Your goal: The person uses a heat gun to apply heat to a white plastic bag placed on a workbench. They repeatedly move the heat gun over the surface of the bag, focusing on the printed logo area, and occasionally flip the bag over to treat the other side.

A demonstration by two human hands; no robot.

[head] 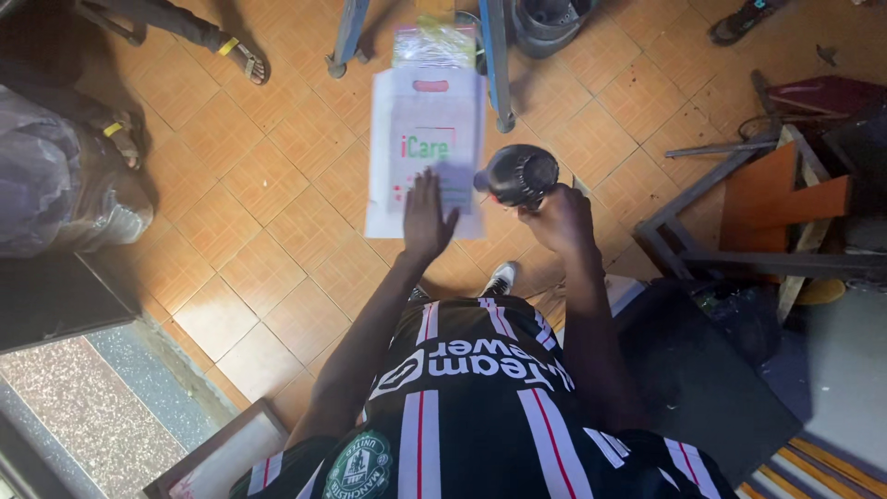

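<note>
An orange tiled floor (277,185) fills the frame, with a white plastic bag (427,120) lying flat at upper centre, blue metal legs (499,65) standing beside it, and a sandalled foot (242,57) at upper left.

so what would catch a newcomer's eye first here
The flat white plastic bag with a cut-out handle, at upper centre over the orange tiled floor, with the left hand spread on its lower edge. Just right of it, the right hand grips a round black power tool.
</note>
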